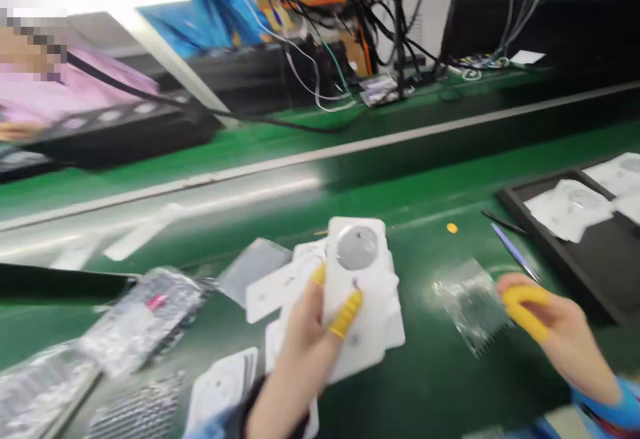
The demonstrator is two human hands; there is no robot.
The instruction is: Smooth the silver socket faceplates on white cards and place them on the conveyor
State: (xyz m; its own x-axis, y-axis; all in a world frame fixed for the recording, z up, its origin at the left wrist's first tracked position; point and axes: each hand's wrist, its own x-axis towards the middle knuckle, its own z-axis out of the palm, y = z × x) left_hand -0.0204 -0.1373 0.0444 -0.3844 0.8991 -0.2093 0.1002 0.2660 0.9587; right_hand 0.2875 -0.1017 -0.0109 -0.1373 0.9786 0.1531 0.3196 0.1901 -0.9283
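My left hand (pixel 305 352), with yellow finger covers, grips a white rounded panel (pixel 360 319) bearing a round grey disc. Its thumb lies across the front, and more white panels (pixel 270 292) spread behind and to the left. My right hand (pixel 550 322), also in yellow finger covers, has thumb and finger pinched together at the right edge of a clear plastic piece (pixel 475 309) with fine ridges. Blur hides whether the fingertips hold that piece or something small. Another stack of white panels (pixel 220 385) lies by my left forearm.
A black tray (pixel 595 279) with white pieces stands right, beside blue tweezers (pixel 515 251) and a dark thin tool (pixel 503 222). A yellow dot (pixel 452 228) lies on the green mat. Wrapped bundles (pixel 145 319) fill the left. Across the bench sits a person in pink (pixel 95 85).
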